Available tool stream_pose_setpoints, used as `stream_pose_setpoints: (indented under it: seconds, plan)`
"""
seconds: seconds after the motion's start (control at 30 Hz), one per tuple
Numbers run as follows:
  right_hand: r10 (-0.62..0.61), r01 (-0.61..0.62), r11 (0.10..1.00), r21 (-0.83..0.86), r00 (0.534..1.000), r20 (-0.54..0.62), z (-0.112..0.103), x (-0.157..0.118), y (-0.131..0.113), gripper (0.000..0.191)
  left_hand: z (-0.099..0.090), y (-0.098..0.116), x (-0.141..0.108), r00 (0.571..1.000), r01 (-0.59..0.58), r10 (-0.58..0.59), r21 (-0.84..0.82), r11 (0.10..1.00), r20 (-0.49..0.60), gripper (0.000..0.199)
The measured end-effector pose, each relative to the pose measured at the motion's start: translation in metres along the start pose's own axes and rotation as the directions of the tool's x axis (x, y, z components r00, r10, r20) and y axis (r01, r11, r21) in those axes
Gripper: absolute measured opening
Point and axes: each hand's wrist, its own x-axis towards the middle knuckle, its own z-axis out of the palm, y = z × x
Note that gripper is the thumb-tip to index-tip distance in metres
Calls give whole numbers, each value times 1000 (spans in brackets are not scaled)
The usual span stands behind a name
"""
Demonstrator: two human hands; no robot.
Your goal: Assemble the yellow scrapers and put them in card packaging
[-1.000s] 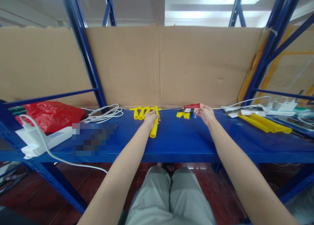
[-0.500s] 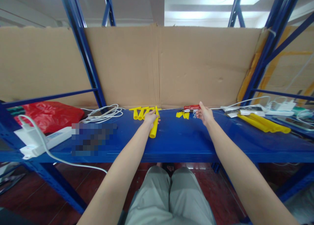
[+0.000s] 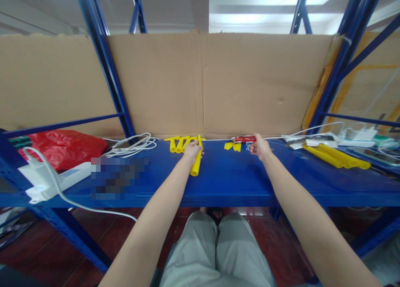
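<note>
My left hand is closed round a yellow plastic tube with a thinner yellow piece at its far end. Just left of it, several short yellow T-shaped tube pieces lie in a row near the cardboard. My right hand has its fingers closed at the right end of a red-handled screwdriver; its shaft is hard to make out. In front of that handle are small yellow pieces. Some tiny silvery bits show beside my right fingertips, too small to name.
The blue shelf has a cardboard sheet along its back. At left are a red plastic bag, coiled white cable and a power strip. Longer yellow tubes and a phone lie right.
My right hand's fingers have drawn together at the end of the red handle, and the thumb has come down a little. My left hand and its yellow tube have stayed put.
</note>
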Motion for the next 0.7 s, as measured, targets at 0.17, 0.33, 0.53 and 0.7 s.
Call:
stream_pose_setpoints:
  seconds: [0.17,0.33,0.53,0.7]
  plan:
    - [41,-42,999,-35,999,-17,0,-3,-2,37,0,-1,0,1000,-22,22,5,1000,-13,58]
    - [66,-67,996,-66,998,-17,0,-3,-2,39,0,-1,1,999,-27,27,13,1000,-20,57]
    - [61,-61,995,-74,998,-8,-2,3,1,36,-1,-1,3,1000,-16,16,10,1000,-24,58]
    - [50,-50,994,-92,999,0,-3,5,2,36,-1,-1,2,999,-21,22,12,1000,-28,59]
